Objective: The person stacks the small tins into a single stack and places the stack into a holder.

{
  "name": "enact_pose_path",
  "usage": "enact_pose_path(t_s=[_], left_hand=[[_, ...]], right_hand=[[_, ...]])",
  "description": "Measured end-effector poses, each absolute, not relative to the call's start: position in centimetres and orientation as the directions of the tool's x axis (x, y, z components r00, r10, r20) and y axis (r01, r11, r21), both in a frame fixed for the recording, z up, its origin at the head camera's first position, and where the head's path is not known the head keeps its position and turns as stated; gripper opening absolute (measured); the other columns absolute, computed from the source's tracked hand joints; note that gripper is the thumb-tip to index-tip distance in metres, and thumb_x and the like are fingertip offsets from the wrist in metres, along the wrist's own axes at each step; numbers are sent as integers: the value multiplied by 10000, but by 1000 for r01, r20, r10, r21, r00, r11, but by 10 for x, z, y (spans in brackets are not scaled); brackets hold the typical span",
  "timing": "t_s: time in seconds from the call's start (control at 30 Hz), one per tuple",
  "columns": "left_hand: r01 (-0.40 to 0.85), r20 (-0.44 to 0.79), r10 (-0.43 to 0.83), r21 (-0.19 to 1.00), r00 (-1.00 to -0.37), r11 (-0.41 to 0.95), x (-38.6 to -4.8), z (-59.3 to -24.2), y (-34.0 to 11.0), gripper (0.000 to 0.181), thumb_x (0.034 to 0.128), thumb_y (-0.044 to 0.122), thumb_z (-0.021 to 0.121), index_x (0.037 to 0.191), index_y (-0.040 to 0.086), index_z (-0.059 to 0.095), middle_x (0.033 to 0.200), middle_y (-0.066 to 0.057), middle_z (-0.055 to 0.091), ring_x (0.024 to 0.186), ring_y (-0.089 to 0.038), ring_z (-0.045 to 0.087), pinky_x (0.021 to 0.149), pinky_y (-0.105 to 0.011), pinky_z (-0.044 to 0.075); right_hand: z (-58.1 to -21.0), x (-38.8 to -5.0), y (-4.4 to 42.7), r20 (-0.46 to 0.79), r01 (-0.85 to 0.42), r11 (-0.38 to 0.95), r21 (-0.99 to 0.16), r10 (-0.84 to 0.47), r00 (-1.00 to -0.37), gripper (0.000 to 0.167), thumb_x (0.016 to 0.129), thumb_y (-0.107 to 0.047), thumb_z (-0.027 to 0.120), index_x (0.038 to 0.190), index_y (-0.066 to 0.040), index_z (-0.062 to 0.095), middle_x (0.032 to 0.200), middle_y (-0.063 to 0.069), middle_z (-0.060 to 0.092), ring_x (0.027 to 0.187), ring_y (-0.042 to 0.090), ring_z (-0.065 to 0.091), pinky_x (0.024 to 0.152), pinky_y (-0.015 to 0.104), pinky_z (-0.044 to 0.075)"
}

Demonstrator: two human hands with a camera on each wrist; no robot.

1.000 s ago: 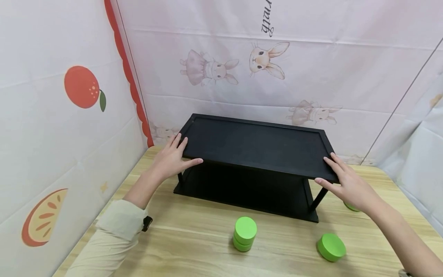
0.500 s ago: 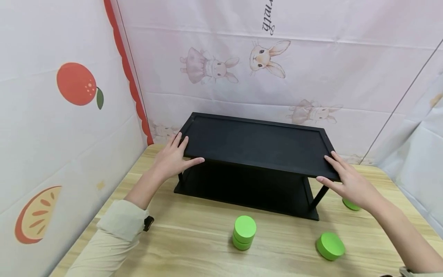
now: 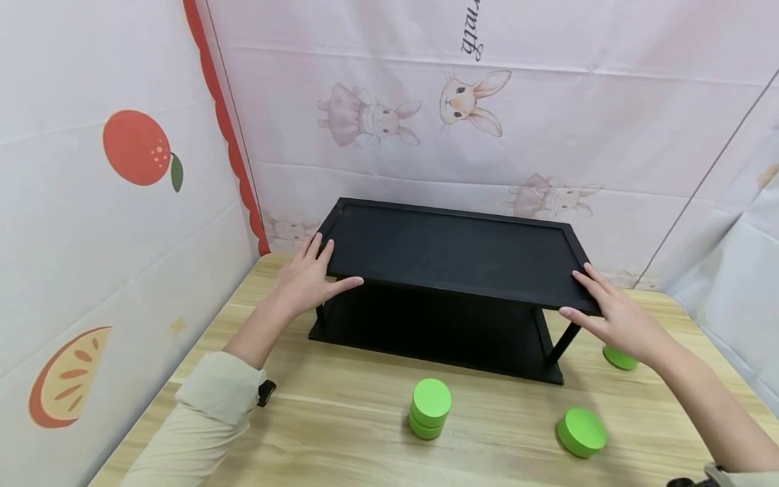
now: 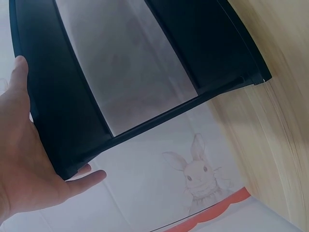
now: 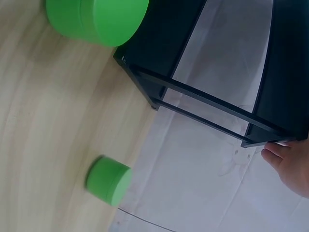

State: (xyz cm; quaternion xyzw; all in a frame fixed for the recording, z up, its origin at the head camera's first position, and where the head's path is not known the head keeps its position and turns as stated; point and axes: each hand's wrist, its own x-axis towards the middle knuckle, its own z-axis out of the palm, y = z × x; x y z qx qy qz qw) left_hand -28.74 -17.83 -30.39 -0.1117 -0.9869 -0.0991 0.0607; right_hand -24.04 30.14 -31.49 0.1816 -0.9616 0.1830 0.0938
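Left hand (image 3: 303, 281) and right hand (image 3: 621, 323) rest on opposite ends of the rack (image 3: 450, 253), fingers (image 3: 327, 251) spread; green cylinders (image 3: 582, 433) stand on the surface (image 3: 341, 426).

Shelf (image 3: 450, 253) on table (image 3: 341, 412), left hand (image 3: 301, 281) at left end, right hand (image 3: 621, 321) at right, containers (image 3: 431, 400) before it
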Motion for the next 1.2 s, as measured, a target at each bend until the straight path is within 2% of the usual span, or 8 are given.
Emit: enact_pose_path(t_s=[0.67,1.2], left_hand=[[208,130,187,178,-974,962,-283,-300,-170,1026,776,759,401,1454,25,174,1496,-207,49,1361,-332,-2,1060,-524,164],[186,129,166,166,-978,968,-280,-298,-162,1011,786,744,411,1454,23,176,1497,-203,55,1362,-327,-1,1056,-526,175]], right_hand=[[-311,-245,309,248,-401,848,-347,-329,-911,735,890,-375,591,1419,17,266,1480,229,118,1297,467,153,951,650,201],[-308,-251,316,223,-406,842,-354,-346,-911,738,895,-372,585,1430,5,246,1482,231,106,1296,476,138,925,667,210]])
